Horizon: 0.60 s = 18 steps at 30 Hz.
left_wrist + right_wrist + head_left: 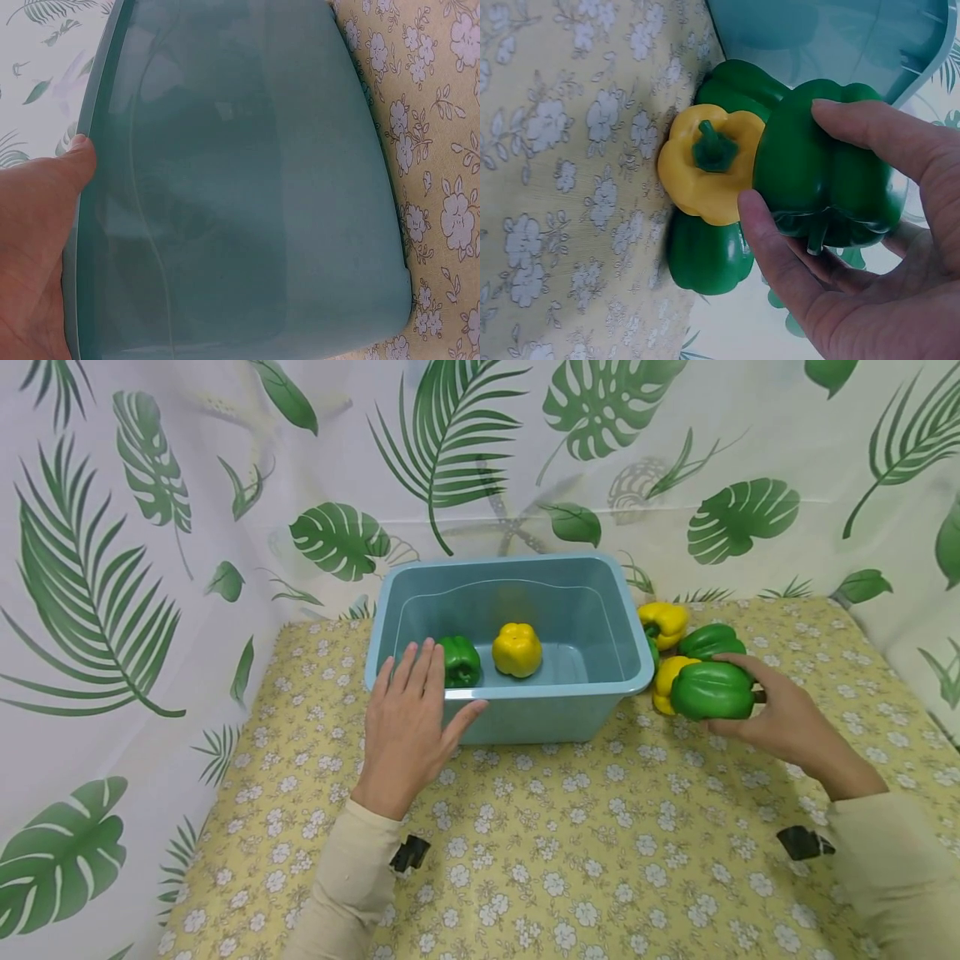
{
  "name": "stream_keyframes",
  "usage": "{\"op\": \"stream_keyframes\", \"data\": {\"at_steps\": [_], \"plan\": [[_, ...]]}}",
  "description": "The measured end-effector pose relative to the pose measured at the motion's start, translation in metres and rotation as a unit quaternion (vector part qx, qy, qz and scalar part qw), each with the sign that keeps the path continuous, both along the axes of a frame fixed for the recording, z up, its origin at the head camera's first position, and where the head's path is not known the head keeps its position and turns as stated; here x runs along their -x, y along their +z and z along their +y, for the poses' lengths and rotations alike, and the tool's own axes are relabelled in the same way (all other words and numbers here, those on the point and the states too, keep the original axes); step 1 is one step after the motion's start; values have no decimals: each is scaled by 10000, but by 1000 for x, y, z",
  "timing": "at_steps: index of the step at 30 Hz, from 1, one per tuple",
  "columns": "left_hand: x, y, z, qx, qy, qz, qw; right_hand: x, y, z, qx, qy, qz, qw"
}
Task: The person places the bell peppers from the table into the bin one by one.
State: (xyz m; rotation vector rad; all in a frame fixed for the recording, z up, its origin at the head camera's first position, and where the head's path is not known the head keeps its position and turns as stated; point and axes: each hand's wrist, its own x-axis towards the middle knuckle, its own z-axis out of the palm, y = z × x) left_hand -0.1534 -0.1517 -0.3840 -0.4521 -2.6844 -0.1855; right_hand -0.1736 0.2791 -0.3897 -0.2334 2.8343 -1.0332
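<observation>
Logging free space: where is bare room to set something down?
The floral cloth is bare in front of the blue bin, between the sleeves; so is the bin floor right of the yellow pepper inside. Crowded: right of the bin, where peppers cluster beside the right hand.

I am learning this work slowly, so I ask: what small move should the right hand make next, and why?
Probably the right hand should lift the green pepper it holds up over the box: that pepper is outside the box, while a yellow pepper and another green pepper lie inside. The left hand touches the near rim, which may help keep the box steady.
</observation>
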Motion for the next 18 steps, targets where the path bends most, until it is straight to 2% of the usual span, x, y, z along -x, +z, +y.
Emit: {"op": "stream_keyframes", "data": {"at_steps": [8, 18], "plan": [[-1, -3, 0, 1, -26, 75, 10000, 2, 5, -1, 57, -115, 114, 9999], [-2, -7, -1, -33, -55, 211, 9998, 5, 13, -4, 238, -52, 445, 9987]]}}
